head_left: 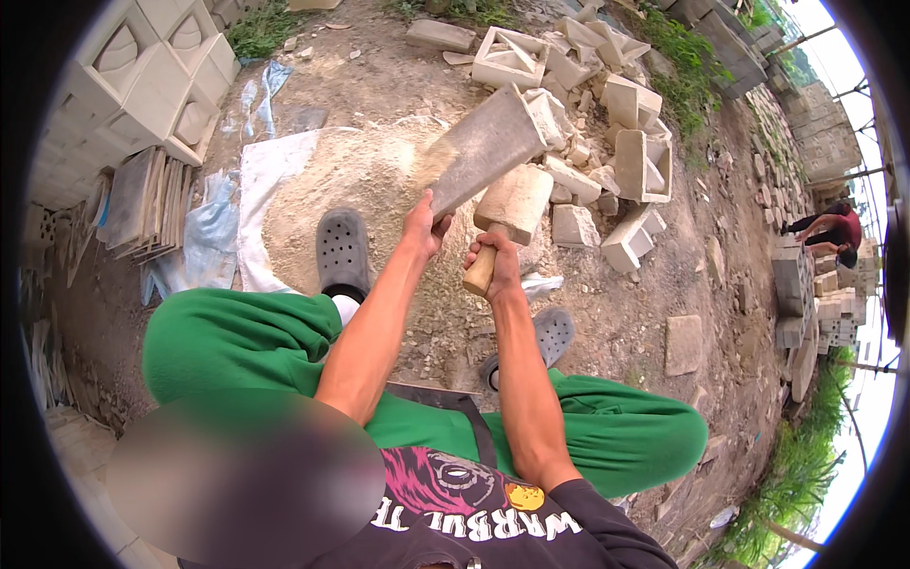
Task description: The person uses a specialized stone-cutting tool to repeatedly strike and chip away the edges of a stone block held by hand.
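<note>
My left hand (424,229) is closed on the near end of a long, flat grey board (493,142), which slants away to the upper right. Its surface looks dusty, and I cannot tell what it is made of. In my right hand (500,258) is a mallet (515,201) with a blocky, dust-coated head and a short wooden handle. My fingers wrap round the handle, and the head is close beside the board's right edge. Beneath the board lies a spread of pale sandy powder (351,175) on a white sheet (254,223).
Broken pale concrete blocks (645,166) are heaped beyond the board to the right. Patterned blocks (156,57) form a stack at the left, with thin boards (137,209) leaning beside it. A flat slab (682,345) lies right. Far right, another person (834,229) bends over blocks.
</note>
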Motion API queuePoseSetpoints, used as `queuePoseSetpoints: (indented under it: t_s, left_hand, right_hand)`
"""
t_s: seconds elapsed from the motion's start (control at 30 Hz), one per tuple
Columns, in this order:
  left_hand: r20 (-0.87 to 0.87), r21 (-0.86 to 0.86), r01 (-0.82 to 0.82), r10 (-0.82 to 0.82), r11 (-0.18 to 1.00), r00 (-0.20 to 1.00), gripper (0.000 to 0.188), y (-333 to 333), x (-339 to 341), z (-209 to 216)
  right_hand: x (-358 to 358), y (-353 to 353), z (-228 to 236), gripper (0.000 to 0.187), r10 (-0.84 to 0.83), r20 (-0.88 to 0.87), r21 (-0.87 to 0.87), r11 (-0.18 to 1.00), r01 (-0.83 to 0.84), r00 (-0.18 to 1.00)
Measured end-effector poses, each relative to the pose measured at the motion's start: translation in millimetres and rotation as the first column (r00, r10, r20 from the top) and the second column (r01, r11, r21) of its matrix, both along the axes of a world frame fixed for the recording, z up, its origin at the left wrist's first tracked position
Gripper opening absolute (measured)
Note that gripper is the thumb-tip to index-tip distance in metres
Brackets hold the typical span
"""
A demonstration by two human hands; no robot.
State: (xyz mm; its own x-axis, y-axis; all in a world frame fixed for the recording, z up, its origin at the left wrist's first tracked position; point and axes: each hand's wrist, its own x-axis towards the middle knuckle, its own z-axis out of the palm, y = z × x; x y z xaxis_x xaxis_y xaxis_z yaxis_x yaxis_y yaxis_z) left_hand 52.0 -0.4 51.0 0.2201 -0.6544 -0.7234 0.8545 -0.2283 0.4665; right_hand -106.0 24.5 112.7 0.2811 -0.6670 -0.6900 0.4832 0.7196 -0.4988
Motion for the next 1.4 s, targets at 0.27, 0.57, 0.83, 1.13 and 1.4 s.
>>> queuePoseSetpoints:
  t_s: [0.27, 0.57, 0.83, 1.13, 1.4]
  left_hand:
    - [-0.089, -0.076, 0.108, -0.115, 0.991, 0.989, 0.030, -4, -10, 8]
    - [0.337, -0.048, 0.202, -0.174, 0.978, 0.925, 0.038, -1, -44, 7]
    - [0.980, 0.139, 0.307, -0.176, 0.942, 0.097, 0.058, 32, -58, -69]
    - [0.726, 0.648, 0.452, -0.676, 0.613, -0.122, 0.061, 75, -86, -36]
    - [0.707, 0.695, 0.507, -0.613, 0.510, -0.352, 0.078, 26, -61, -35]
  right_hand:
    - [-11, 14, -14, 0.019, 0.205, -0.143, -0.057, 0.975, -0.214, 0.968]
    - [-106, -14, -29, 0.017, -0.232, -0.337, -0.036, 0.972, 0.234, 0.912]
    - [-161, -7, -41, 0.016, -0.265, -0.519, -0.066, 0.960, 0.272, 0.813]
    - [-110, -1, -53, 0.025, -0.027, -0.634, -0.019, 1.000, 0.019, 0.773]
    - [-80, 6, -53, 0.039, 0.194, -0.847, 0.033, 0.948, -0.315, 0.496]
